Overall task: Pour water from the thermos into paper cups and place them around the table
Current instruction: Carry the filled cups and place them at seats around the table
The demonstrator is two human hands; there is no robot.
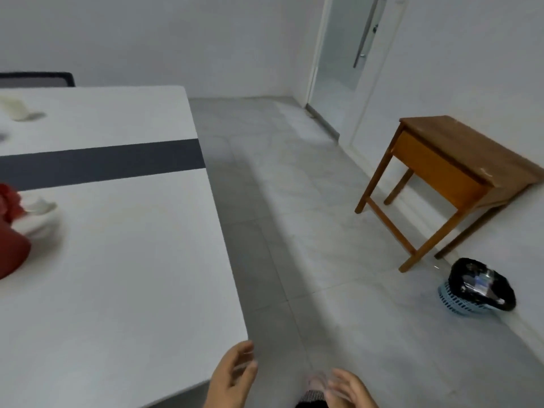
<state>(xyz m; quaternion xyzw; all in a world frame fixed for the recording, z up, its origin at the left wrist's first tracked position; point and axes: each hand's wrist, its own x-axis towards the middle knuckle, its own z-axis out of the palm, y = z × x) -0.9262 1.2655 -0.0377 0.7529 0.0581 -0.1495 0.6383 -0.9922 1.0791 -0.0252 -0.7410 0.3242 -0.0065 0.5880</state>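
Thermos (11, 248), red, sits at the table's (132, 275) far left edge beside a blurred paper cup (39, 213). Our left hand (232, 375) and right hand (350, 390) hover empty, fingers relaxed, off the table's near corner. We judge ourselves between placements; next we must reach back for another cup.

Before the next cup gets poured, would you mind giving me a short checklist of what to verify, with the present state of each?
1. Left hand free to pick something up: ok, fingers relaxed, no grip on anything.
2. Right hand free: ok, open and holding nothing.
3. Thermos within sight: not ok, only part of a red object shows at the left edge of the white table; cannot tell whether it is the thermos.
4. Paper cup ready beside it: cannot tell, a blurred white shape lies by the red object.
5. Far cup placed: cannot tell, another pale blurred shape sits beyond the dark stripe.
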